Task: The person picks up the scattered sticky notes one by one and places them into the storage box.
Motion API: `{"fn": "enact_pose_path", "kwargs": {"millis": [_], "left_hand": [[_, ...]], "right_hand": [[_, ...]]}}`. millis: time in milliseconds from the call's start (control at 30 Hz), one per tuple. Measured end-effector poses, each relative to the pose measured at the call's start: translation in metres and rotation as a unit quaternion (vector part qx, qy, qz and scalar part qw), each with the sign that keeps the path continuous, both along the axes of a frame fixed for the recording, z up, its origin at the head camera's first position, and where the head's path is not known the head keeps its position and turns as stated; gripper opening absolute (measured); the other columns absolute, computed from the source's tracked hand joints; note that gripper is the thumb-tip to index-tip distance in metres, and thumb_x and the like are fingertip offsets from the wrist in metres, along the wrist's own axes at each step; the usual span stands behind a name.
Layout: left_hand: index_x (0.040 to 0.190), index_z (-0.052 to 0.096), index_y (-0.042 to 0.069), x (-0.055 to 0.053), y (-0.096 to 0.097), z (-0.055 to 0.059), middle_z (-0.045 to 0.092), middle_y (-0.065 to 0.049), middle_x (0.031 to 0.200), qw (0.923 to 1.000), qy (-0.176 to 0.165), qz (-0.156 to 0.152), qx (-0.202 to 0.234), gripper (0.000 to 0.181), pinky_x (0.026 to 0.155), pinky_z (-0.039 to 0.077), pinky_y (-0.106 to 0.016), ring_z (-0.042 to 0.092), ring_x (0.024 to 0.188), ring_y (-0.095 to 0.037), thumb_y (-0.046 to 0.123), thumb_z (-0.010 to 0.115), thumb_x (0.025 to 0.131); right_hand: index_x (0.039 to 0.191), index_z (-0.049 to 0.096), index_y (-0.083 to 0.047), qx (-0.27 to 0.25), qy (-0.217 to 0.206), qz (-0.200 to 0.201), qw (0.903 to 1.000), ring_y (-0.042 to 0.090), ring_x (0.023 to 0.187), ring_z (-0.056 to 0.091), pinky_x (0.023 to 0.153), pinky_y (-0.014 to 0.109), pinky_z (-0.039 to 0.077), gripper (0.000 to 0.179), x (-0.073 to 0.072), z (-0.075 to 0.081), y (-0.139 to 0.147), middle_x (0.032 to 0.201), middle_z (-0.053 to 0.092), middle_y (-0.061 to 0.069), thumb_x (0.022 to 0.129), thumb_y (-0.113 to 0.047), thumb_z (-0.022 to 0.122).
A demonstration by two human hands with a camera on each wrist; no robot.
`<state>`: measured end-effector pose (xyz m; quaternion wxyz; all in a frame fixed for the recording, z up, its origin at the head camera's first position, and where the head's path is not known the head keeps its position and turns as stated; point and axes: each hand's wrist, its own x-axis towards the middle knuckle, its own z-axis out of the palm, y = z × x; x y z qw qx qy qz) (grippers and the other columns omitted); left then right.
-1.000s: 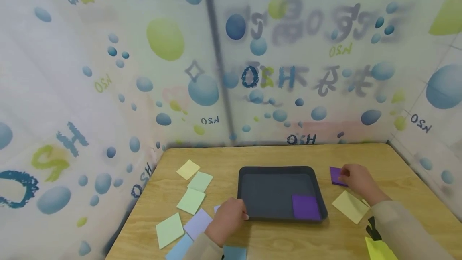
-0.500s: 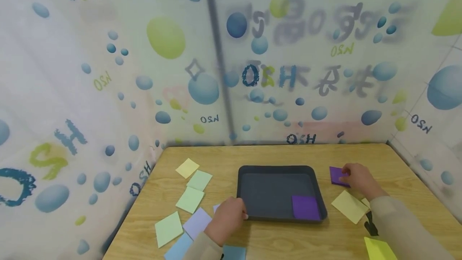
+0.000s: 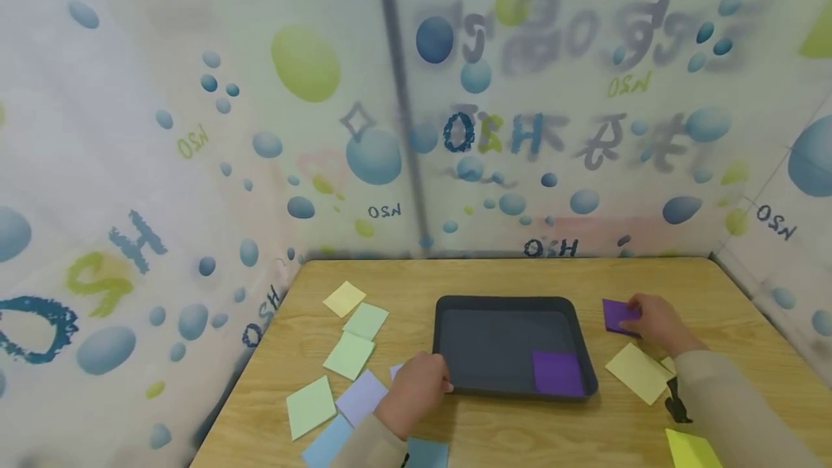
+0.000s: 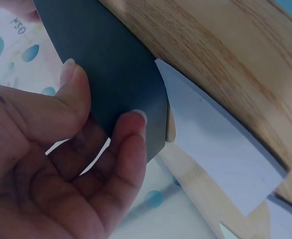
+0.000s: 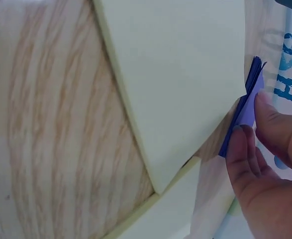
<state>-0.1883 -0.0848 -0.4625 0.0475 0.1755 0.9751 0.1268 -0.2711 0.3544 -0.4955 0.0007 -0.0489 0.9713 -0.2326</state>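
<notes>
A dark grey tray [image 3: 507,345] lies mid-table in the head view, with a purple sticky note [image 3: 557,373] in its front right corner. My left hand [image 3: 419,385] grips the tray's front left corner; the left wrist view shows thumb and fingers on the tray wall [image 4: 118,64]. To the right of the tray, my right hand [image 3: 656,322] is at a purple sticky note pad [image 3: 616,315]. Up close in the right wrist view, the thumb and fingers of that hand [image 5: 270,154] pinch the pad's top sheet [image 5: 248,107], which stands slightly away from the sheets beneath.
Pale yellow pads [image 3: 640,374] lie in front of the right hand, with a bright yellow one [image 3: 692,448] nearer. Left of the tray are green notes [image 3: 310,408], a lilac pad [image 3: 362,397], blue notes [image 3: 328,441] and a small yellow note [image 3: 344,299]. A patterned curtain [image 3: 364,230] borders the table.
The head view has shifted slightly. Both hands stay almost where they were, the left at the tray and the right at the purple pad, its fingers moving only a little.
</notes>
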Motion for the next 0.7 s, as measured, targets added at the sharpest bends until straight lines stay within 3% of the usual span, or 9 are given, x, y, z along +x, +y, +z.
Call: {"fn": "enact_pose_path", "kwargs": {"millis": [467,700], "left_hand": [[0.078,0.08,0.015,0.0,0.001,-0.003,0.074,0.004,0.075,0.9999,-0.008,0.008,-0.003,0.007,0.057,0.052,-0.025,0.067,0.069,-0.009,0.017,0.082,0.084],[0.078,0.08,0.014,-0.001,0.001,-0.001,0.075,0.003,0.076,0.9999,-0.009,0.004,0.002,0.008,0.057,0.052,-0.023,0.067,0.07,-0.01,0.017,0.082,0.084]], "right_hand": [[0.122,0.047,0.027,0.025,-0.036,-0.004,0.999,0.061,0.109,0.051,0.094,0.066,0.046,0.066,-0.007,-0.003,0.002,0.117,0.051,0.049,0.086,-0.018,0.079],[0.12,0.049,0.027,0.033,-0.044,0.002,0.9985,0.058,0.106,0.051,0.095,0.066,0.044,0.063,-0.011,-0.003,0.002,0.116,0.051,0.047,0.086,-0.016,0.078]]}}
